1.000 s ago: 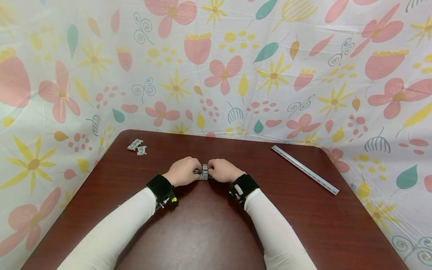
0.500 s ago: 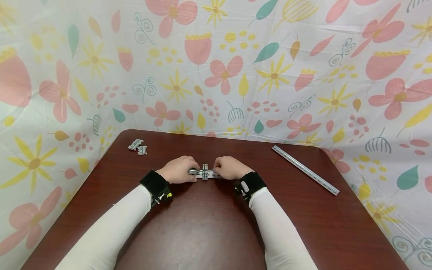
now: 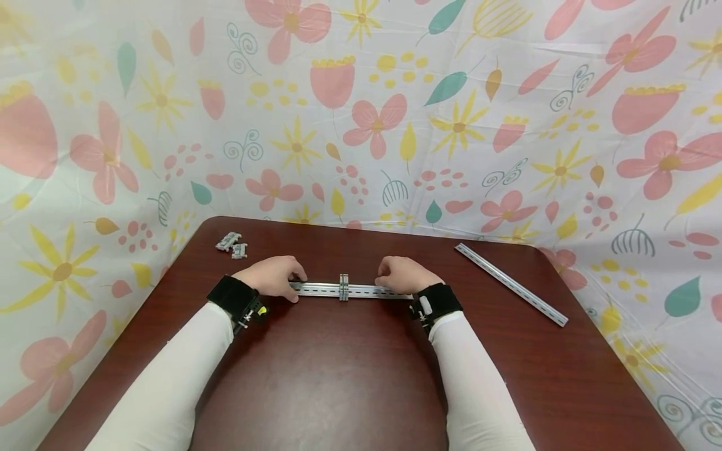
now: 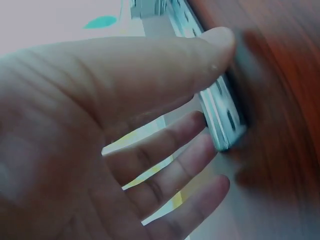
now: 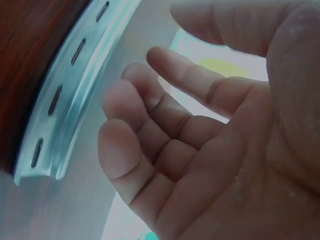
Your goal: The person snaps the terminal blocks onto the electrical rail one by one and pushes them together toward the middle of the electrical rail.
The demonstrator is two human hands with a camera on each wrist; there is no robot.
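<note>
A slotted metal DIN rail [image 3: 318, 289] lies across the middle of the table, with grey terminal blocks [image 3: 343, 287] upright side by side at about its centre. My left hand [image 3: 269, 277] is at the rail's left end; in the left wrist view its thumb [image 4: 165, 65] overlaps the rail, and the fingers are spread and relaxed beside the rail's end. Over the right part of the rail hovers my right hand [image 3: 407, 275], partly hiding it. Its loosely bent fingers hold nothing, and the right wrist view has the rail [image 5: 62, 95] apart from the fingertips.
Loose grey terminal blocks [image 3: 228, 241] lie near the table's back left corner. A second, longer slotted rail [image 3: 510, 284] lies slanted on the right side. Behind the table [image 3: 316, 376] hangs a flower-patterned cloth [image 3: 372, 75].
Both hands have moved apart from the terminal blocks, the left hand leftwards and the right hand rightwards, uncovering more of the rail. The blocks and rail stay in place.
</note>
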